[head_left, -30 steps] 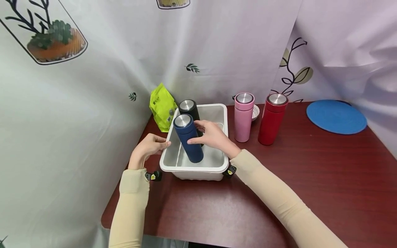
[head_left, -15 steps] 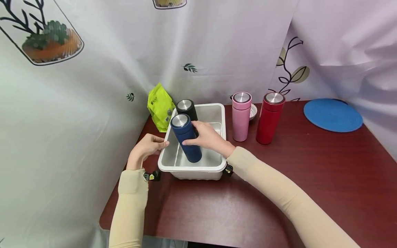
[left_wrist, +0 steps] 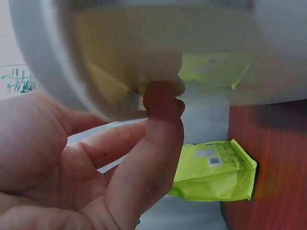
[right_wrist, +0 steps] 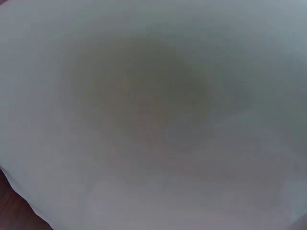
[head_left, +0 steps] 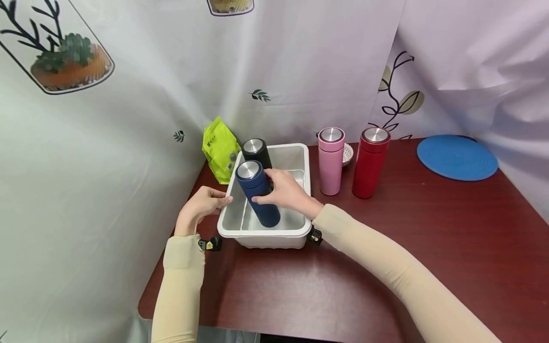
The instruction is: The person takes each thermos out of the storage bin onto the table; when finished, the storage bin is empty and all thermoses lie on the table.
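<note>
My right hand (head_left: 288, 191) grips a dark blue thermos bottle (head_left: 259, 196) inside a white plastic bin (head_left: 262, 234); the bottle tilts, its silver-topped cap leaning to the left. Behind it in the bin stands a black thermos bottle (head_left: 256, 150), partly hidden by the blue one. On the bin's left side, my left hand (head_left: 203, 205) holds the rim between thumb and fingers. The left wrist view shows these fingers (left_wrist: 144, 167) curled under the rim. Only the bin's blurred pale wall (right_wrist: 153, 182) fills most of the right wrist view.
Right of the bin, a pink thermos bottle (head_left: 330, 164) and a red thermos bottle (head_left: 370, 164) stand upright. A small white woven object (head_left: 348, 154) sits behind the pink one. A round blue mat (head_left: 457, 157) lies farther right. A lime-green bag (head_left: 220, 150) stands at the back left.
The whole scene has shifted slightly left in view. Both hands keep their holds, and the blue bottle stays tilted in the bin with little visible movement.
</note>
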{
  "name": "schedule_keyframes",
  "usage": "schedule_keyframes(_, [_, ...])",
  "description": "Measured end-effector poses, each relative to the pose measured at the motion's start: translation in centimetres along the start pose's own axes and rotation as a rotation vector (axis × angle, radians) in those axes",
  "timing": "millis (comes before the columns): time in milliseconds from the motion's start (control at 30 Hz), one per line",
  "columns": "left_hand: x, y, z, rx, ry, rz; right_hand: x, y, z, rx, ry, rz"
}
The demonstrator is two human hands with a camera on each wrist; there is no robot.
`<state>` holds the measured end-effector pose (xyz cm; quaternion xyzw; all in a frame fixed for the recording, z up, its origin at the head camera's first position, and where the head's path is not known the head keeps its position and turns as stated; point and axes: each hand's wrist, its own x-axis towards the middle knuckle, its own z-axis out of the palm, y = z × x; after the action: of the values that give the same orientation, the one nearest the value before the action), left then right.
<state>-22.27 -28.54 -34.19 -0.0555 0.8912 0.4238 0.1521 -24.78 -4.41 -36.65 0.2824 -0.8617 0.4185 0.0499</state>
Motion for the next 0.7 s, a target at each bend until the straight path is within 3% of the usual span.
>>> schedule_keyframes(300, [-0.2,-0.1,-0.1,-0.025,0.003,0.005,-0.8,-0.6,-0.2,0.072,0.104,-0.029])
schedule_keyframes(700, [-0.4,0.0,0.0,-0.027,0.023,0.007,-1.8,-0.8,-0.8,0.188,0.225,-0.159])
